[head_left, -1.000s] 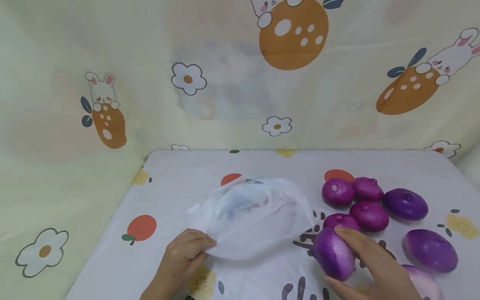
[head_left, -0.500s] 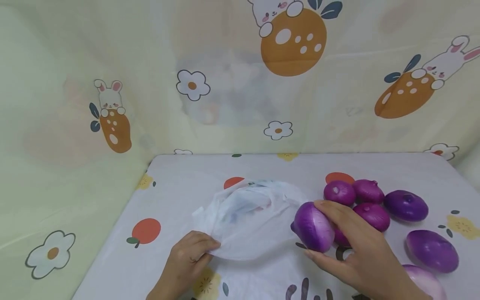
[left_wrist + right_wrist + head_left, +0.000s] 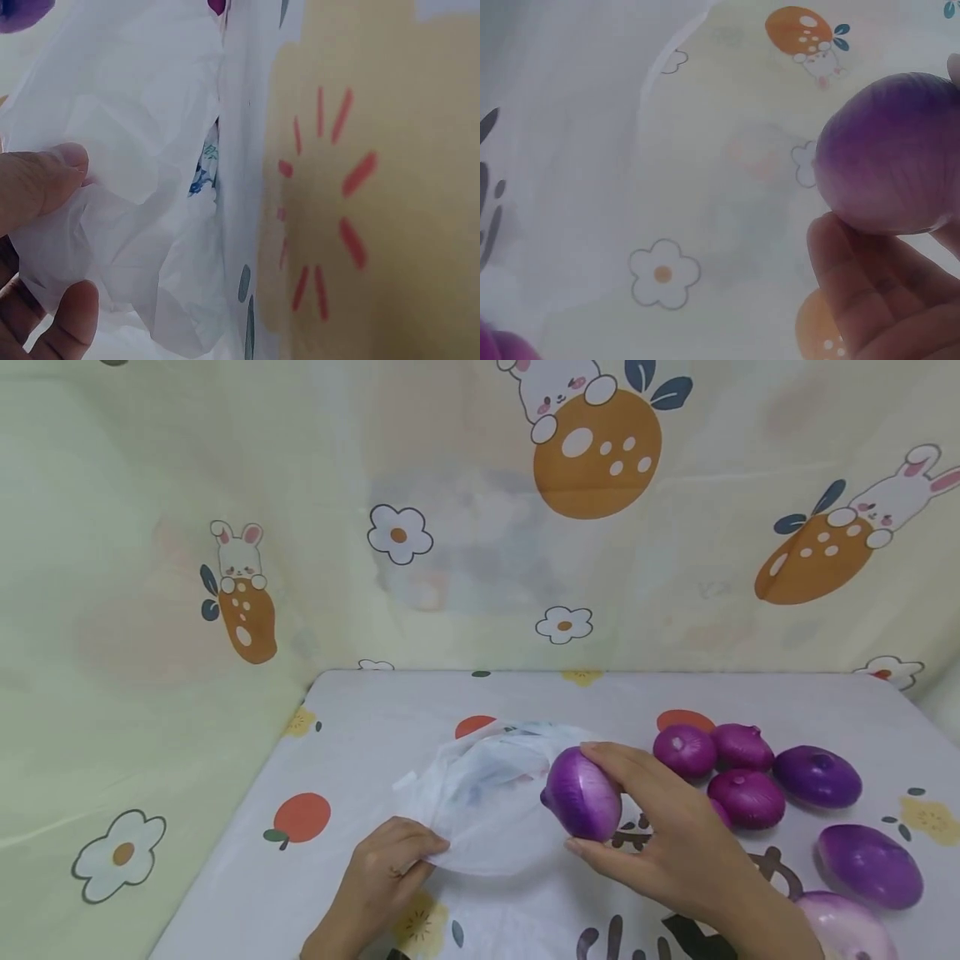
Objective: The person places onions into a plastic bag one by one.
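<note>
A thin white plastic bag (image 3: 495, 827) lies on the table, its crumpled mouth towards the back. My left hand (image 3: 382, 877) pinches the bag's near left edge; in the left wrist view the thumb (image 3: 45, 180) presses on the film. My right hand (image 3: 675, 835) grips a purple onion (image 3: 581, 793) between thumb and fingers, held up at the bag's right side and overlapping it in the head view. From the right wrist, the same onion (image 3: 892, 154) shows purple above and paler below, with fingers under it.
On the right of the table sit several more onions: magenta ones (image 3: 746, 797) clustered at the back, a dark purple one (image 3: 817, 777), a purple one (image 3: 870, 866) and a pale pink one (image 3: 843, 922). A printed cloth (image 3: 465, 527) hangs behind the table.
My right hand has carried the purple onion left and upward, from beside the magenta onions to the bag's right side. The left hand keeps its pinch on the bag's edge.
</note>
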Demonstrator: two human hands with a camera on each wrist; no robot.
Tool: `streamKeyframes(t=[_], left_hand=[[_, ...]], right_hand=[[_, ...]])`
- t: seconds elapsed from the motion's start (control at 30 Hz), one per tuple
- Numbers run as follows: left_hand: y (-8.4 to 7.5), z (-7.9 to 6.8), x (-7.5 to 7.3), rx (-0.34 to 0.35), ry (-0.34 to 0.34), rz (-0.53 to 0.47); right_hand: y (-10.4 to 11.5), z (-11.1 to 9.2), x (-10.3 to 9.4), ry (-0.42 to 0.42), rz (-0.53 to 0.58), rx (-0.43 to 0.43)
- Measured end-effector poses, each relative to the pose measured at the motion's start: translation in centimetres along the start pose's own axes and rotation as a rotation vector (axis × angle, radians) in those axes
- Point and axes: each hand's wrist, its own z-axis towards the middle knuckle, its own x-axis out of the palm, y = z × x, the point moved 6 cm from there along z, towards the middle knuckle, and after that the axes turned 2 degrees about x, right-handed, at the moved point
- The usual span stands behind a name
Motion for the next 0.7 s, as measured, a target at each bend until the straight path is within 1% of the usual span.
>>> streamKeyframes(t=[0.27,0.5,0.7], left_hand=[[0.1,0.0,0.1,-0.017,0.005,-0.004],[0.1,0.1,0.2,-0.017,0.007,0.003],[0.0,0.1,0.2,0.001,-0.006,-0.029]], right_hand=[[0.6,1.4,0.7,0.006,0.037,-0.026],[1.3,2.8,1.7,-0.036,0.087,-0.085],[1.1,3.2,3.2,0.001,0.15,-0.085]])
